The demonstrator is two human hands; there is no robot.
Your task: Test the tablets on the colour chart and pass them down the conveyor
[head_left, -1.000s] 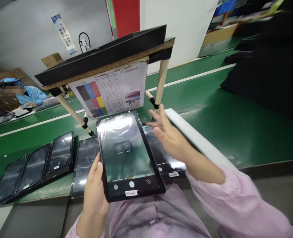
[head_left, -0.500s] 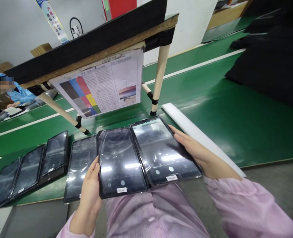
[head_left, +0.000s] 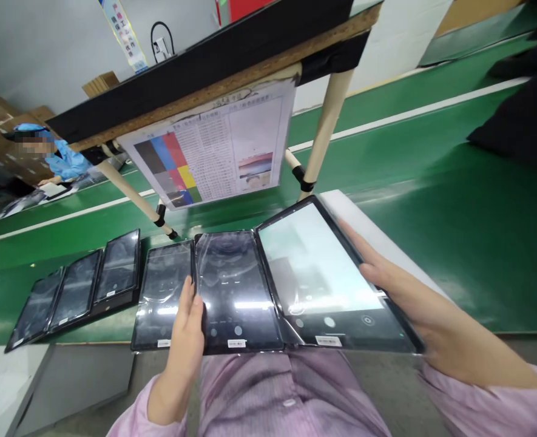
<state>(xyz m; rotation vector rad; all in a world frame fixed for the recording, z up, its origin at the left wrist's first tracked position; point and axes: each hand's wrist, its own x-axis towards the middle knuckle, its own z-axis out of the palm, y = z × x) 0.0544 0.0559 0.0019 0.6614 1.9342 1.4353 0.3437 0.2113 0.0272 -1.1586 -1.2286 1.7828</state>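
The right hand (head_left: 393, 288) grips the lit tablet (head_left: 316, 261) by its right edge, just beside a dark tablet (head_left: 236, 285). The left hand (head_left: 186, 340) meets that one's left edge; whether it grips, I cannot tell.

right hand (head_left: 393, 282) grips a bright-screened tablet (head_left: 318, 261); left hand (head_left: 187, 337) touches a dark tablet (head_left: 236, 282) beside it.

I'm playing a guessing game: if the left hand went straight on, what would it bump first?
Probably the printed sheet, beyond the tablets; depth is unclear, so the left hand might pass underneath.
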